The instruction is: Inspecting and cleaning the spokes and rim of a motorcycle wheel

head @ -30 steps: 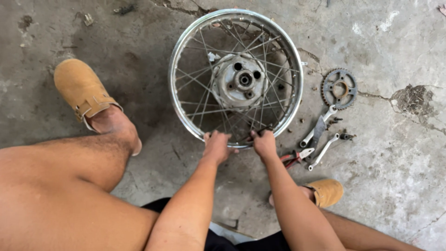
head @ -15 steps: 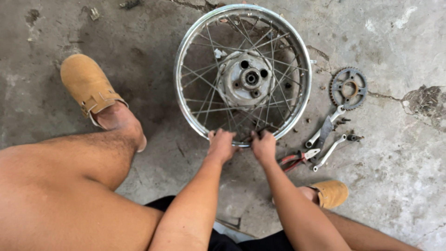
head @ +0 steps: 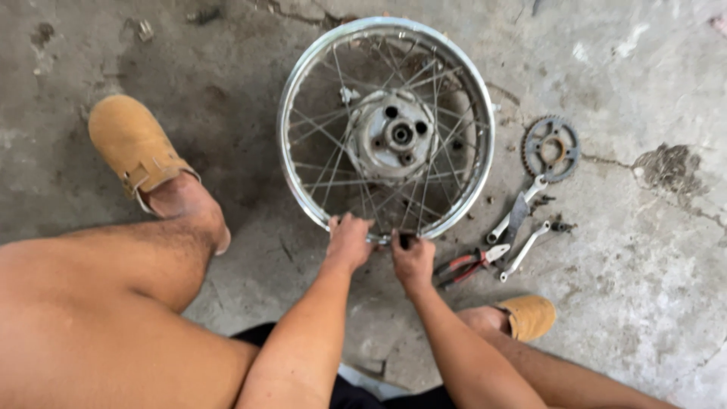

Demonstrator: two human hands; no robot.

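- Two hands meet at the near rim of a shiny spoked wheel [head: 386, 129] lying flat on rough concrete.
- Left hand [head: 349, 241] curls its fingers over the rim.
- Right hand [head: 413, 257] pinches a small dark tool [head: 404, 241] there.

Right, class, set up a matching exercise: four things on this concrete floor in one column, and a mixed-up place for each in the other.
Things:
1. spoked wheel
2. sprocket
3. red-handled pliers
4. left shoe

Places:
A. far right, beyond the wrenches
B. just right of the right hand
C. under both hands, left hand on the near rim
D. far left

Pairs: 1-C, 2-A, 3-B, 4-D
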